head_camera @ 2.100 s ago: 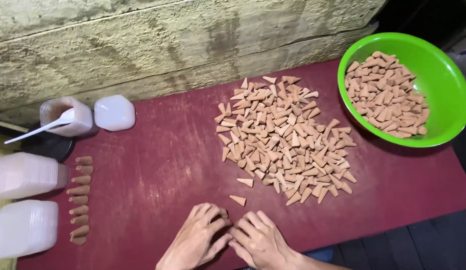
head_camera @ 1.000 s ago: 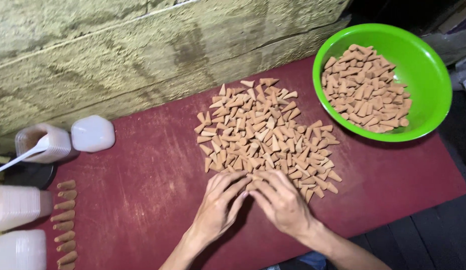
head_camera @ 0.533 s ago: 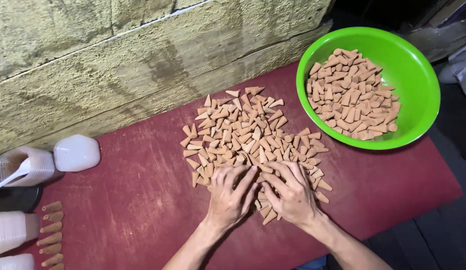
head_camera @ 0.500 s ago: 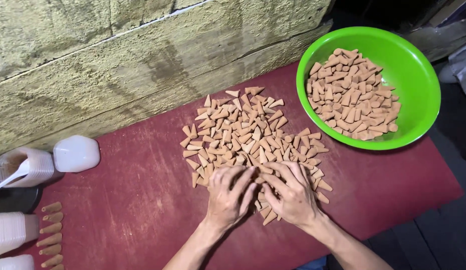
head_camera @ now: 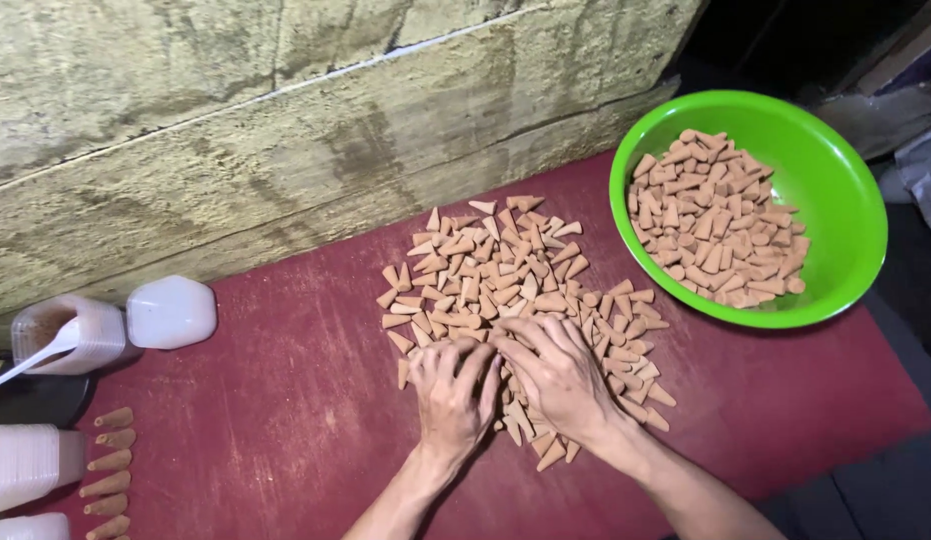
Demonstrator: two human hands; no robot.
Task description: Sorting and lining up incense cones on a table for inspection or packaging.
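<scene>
A heap of small tan clay-coloured cones (head_camera: 505,280) lies spread on a dark red table top (head_camera: 285,420). My left hand (head_camera: 453,392) rests palm down on the heap's near edge with fingers spread over the cones. Beside it, my right hand (head_camera: 560,378) also lies flat on the cones, fingertips touching those of the left hand. Cones hidden under the palms cannot be seen. A green round bowl (head_camera: 835,200) at the right holds several more of the same cones.
A rough stone wall (head_camera: 285,130) backs the table. At the left stand two small white plastic cups (head_camera: 170,312), one with a white spoon (head_camera: 30,362), plus stacked cups (head_camera: 25,465) and a row of cones (head_camera: 110,465). The table's edge drops off at right.
Both hands moved from the table's near edge forward onto the heap, and now press flat on its near side. The view shifted right, pushing the cups toward the left edge.
</scene>
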